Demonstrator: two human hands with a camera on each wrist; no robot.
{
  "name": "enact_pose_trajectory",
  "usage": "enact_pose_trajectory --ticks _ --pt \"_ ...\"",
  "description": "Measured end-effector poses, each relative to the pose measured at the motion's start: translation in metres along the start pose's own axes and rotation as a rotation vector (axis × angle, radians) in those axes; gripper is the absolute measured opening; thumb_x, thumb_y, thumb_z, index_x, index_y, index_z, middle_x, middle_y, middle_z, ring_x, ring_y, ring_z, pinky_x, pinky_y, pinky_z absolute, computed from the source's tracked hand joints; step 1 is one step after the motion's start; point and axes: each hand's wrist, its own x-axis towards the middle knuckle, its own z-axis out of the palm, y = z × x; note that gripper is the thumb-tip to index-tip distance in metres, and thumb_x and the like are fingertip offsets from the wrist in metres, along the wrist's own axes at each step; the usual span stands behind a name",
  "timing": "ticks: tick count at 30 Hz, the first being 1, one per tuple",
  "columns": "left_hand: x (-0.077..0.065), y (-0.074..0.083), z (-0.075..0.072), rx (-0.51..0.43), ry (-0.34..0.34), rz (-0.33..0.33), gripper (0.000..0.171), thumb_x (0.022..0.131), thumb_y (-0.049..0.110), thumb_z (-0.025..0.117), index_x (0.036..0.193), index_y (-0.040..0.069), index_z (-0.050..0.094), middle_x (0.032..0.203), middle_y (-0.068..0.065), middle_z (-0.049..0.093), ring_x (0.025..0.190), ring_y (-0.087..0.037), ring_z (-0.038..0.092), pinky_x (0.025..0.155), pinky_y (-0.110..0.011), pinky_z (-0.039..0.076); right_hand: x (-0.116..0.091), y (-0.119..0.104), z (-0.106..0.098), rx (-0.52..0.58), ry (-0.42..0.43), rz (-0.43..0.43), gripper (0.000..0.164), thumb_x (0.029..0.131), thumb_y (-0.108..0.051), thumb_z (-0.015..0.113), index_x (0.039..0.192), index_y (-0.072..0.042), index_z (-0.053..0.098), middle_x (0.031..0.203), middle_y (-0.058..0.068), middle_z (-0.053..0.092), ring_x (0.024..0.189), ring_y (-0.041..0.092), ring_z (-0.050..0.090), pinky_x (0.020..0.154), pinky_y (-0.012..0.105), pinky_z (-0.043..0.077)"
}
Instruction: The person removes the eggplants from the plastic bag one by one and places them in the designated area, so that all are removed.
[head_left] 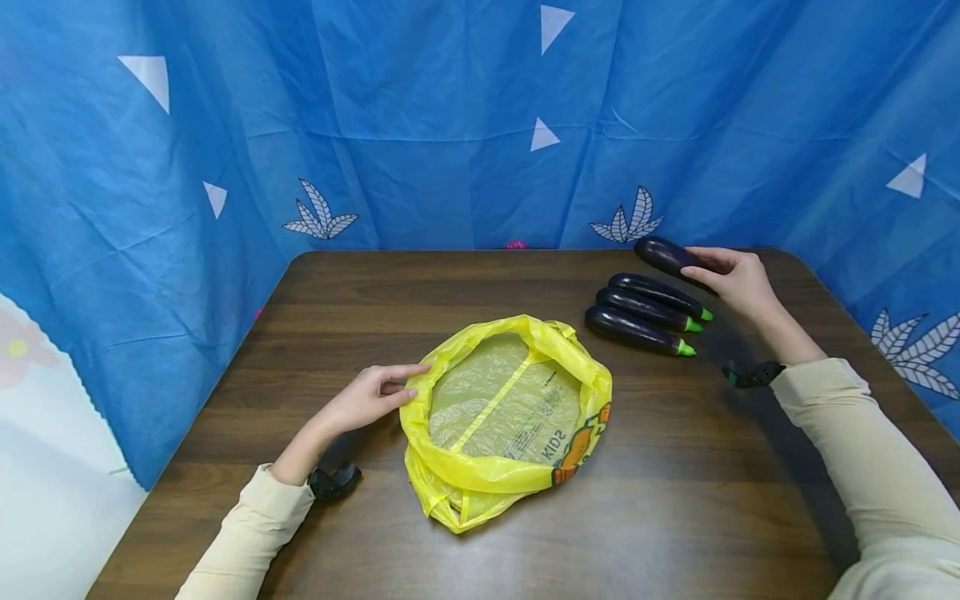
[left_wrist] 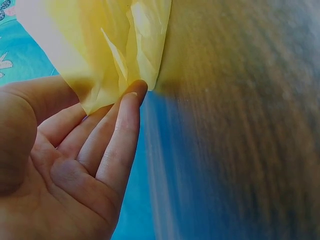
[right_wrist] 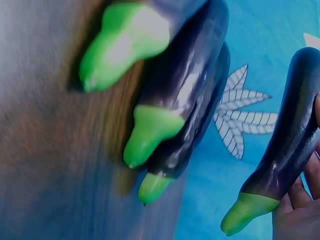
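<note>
A yellow plastic bag (head_left: 442,462) stands on the table with its mouth spread wide and printing on its inside. My left hand (head_left: 371,396) pinches the left side of the bag's rim between thumb and fingers; in the left wrist view the thin yellow film (left_wrist: 120,55) lies between them. At the far right, my right hand (head_left: 738,279) grips an eggplant (head_left: 663,254), dark purple and glossy. The right wrist view shows that eggplant (right_wrist: 292,125) with its green cap pointing down. Three more eggplants (head_left: 641,308) lie side by side just in front of it.
The dark wooden table (head_left: 337,300) ends at a back edge close behind the held eggplant. A blue patterned curtain (head_left: 450,125) hangs behind it. A black wrist strap (head_left: 752,375) is on the right wrist, and another (head_left: 335,482) on the left.
</note>
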Motion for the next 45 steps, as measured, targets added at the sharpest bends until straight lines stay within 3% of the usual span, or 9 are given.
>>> enact_pose_trajectory --ticks 2,6,8,12,16,23,29,45 --pt "0.0 0.001 -0.001 -0.001 0.004 0.003 0.043 0.094 0.006 0.056 0.135 -0.003 0.048 0.136 -0.021 0.045 0.107 -0.023 0.058 0.079 -0.027 0.05 0.005 0.002 -0.001 -0.013 -0.004 0.013 0.057 0.088 -0.039 0.062 0.132 -0.004 0.054 0.128 0.022 0.052 0.101 0.013 0.053 0.066 0.009 0.042" --pt "-0.001 0.022 -0.002 0.005 0.007 -0.017 0.041 0.093 0.0 0.056 0.133 -0.008 0.047 0.134 -0.025 0.045 0.106 -0.028 0.058 0.079 -0.029 0.05 0.015 0.01 0.0 -0.036 -0.004 0.041 0.06 0.088 -0.042 0.061 0.133 -0.003 0.053 0.129 0.024 0.05 0.106 0.026 0.051 0.065 0.01 0.041" --pt "-0.001 0.022 -0.001 0.009 0.008 -0.022 0.041 0.093 -0.002 0.055 0.132 -0.009 0.047 0.134 -0.026 0.044 0.107 -0.03 0.057 0.08 -0.031 0.05 0.02 0.015 0.003 -0.038 -0.002 0.06 0.061 0.088 -0.043 0.061 0.133 -0.002 0.052 0.129 0.024 0.05 0.105 0.029 0.051 0.064 0.012 0.042" --pt "0.0 0.005 0.001 0.011 0.007 -0.025 0.042 0.093 0.0 0.055 0.134 -0.006 0.047 0.135 -0.023 0.044 0.107 -0.028 0.057 0.08 -0.03 0.05 0.028 0.026 0.008 -0.044 -0.01 0.097 0.064 0.087 -0.044 0.062 0.133 0.0 0.052 0.13 0.024 0.049 0.111 0.034 0.048 0.08 0.031 0.048" --pt "0.001 -0.001 0.001 -0.003 -0.002 -0.017 0.042 0.095 0.006 0.056 0.135 -0.002 0.047 0.136 -0.021 0.044 0.107 -0.024 0.058 0.08 -0.028 0.05 0.033 0.037 0.011 -0.06 -0.03 0.112 0.064 0.087 -0.043 0.063 0.131 0.003 0.052 0.13 0.026 0.048 0.117 0.041 0.043 0.091 0.053 0.039" --pt "0.001 -0.002 0.003 -0.012 -0.015 -0.007 0.043 0.095 0.007 0.055 0.136 -0.001 0.047 0.137 -0.021 0.043 0.103 -0.022 0.06 0.071 -0.025 0.05 0.035 0.051 0.017 -0.097 -0.08 0.083 0.061 0.089 -0.04 0.062 0.127 0.007 0.053 0.126 0.03 0.049 0.111 0.042 0.045 0.09 0.055 0.038" --pt "0.0 -0.003 0.002 -0.004 -0.008 -0.008 0.042 0.094 0.006 0.056 0.135 -0.003 0.047 0.136 -0.02 0.045 0.108 -0.024 0.057 0.08 -0.026 0.049 0.039 0.054 0.021 -0.128 -0.105 0.057 0.059 0.09 -0.037 0.062 0.126 0.01 0.052 0.123 0.033 0.049 0.11 0.044 0.046 0.09 0.057 0.037" --pt "-0.001 0.001 0.002 -0.016 -0.013 0.0 0.042 0.095 0.005 0.055 0.135 -0.004 0.047 0.136 -0.021 0.045 0.108 -0.025 0.057 0.08 -0.027 0.049 0.047 0.053 0.025 -0.191 -0.219 0.06 0.058 0.094 -0.035 0.057 0.129 0.01 0.048 0.125 0.035 0.045 0.11 0.046 0.044 0.092 0.059 0.033"
